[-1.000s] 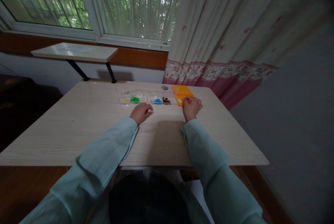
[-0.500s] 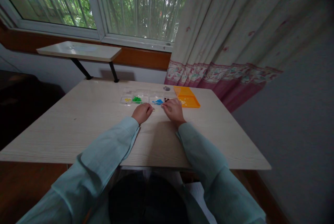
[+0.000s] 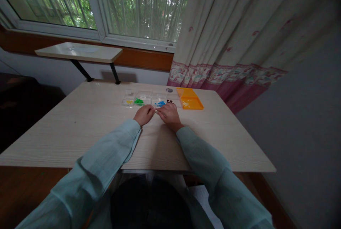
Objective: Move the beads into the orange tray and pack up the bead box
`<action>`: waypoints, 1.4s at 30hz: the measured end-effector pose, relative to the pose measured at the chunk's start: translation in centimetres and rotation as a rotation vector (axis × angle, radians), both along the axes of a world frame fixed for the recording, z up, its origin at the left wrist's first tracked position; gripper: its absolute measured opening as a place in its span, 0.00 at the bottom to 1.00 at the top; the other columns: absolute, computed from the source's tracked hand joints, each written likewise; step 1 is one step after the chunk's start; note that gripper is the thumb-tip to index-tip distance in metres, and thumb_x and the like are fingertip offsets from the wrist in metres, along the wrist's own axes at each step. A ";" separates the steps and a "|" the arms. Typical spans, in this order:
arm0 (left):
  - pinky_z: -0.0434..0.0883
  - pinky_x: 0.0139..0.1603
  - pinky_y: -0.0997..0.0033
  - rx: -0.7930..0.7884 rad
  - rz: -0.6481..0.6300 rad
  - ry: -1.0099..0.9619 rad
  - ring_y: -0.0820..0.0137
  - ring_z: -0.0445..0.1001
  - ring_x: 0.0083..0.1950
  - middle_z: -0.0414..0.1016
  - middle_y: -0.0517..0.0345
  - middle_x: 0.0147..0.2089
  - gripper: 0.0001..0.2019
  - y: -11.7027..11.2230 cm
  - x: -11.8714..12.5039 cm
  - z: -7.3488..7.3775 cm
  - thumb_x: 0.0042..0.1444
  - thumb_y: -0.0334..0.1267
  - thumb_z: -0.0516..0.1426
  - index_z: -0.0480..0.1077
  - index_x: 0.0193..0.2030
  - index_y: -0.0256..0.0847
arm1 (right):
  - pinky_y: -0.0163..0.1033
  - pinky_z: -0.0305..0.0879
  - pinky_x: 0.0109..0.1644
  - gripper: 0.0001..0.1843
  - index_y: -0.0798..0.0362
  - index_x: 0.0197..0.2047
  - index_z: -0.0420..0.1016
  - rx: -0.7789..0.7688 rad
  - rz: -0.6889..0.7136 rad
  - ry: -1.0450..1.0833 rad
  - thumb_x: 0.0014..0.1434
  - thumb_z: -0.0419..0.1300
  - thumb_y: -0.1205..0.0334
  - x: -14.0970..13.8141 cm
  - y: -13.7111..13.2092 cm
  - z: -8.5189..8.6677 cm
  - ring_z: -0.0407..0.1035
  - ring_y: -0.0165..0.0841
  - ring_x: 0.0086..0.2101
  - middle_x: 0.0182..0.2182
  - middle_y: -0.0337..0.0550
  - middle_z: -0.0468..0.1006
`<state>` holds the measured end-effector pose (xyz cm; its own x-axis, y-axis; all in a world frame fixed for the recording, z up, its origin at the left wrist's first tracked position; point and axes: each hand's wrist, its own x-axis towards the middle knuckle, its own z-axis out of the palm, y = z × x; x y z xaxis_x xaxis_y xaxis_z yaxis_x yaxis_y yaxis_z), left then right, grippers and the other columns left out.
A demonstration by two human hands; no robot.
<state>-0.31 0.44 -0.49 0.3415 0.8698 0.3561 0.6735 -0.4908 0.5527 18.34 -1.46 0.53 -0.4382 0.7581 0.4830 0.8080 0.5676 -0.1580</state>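
The left hand [image 3: 144, 115] and the right hand [image 3: 169, 116] rest on the table [image 3: 87, 129], fingertips meeting in the middle just near of a clear tray [image 3: 149, 100]. The left fingers are curled together; the right fingers are bunched and pointed left toward the left hand. Whether they pinch something small between them cannot be told, as the spot is too small and dim.

The clear tray lies just beyond the hands, its compartments in a row: yellow bits [image 3: 129, 102] at the left, then green bits [image 3: 138, 101], blue bits [image 3: 160, 103] just beyond the fingertips, and dark bits [image 3: 170, 101] at the right, partly hidden by the right hand. An orange tray [image 3: 189, 98] lies to the right of the clear one, touching or nearly touching it, with pale bits in its near part.

Both arms wear pale blue sleeves [image 3: 106, 158]. Far beyond the table stand a small shelf [image 3: 78, 52], a window [image 3: 138, 5] and a curtain [image 3: 239, 33].
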 end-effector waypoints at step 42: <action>0.66 0.39 0.69 0.010 -0.082 0.061 0.68 0.70 0.35 0.72 0.57 0.33 0.12 -0.5 -0.1 0.4 0.59 0.40 0.52 0.72 0.45 0.40 | 0.51 0.54 0.48 0.22 0.56 0.39 0.80 0.087 -0.862 0.296 0.62 0.48 0.52 11.7 2.9 -0.9 0.58 0.46 0.47 0.43 0.57 0.74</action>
<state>-0.37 -0.10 -0.11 0.4328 0.8344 0.3413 0.6630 -0.5512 0.5066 30.05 1.48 -0.37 0.4134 0.7208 0.5563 0.8908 -0.1938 -0.4109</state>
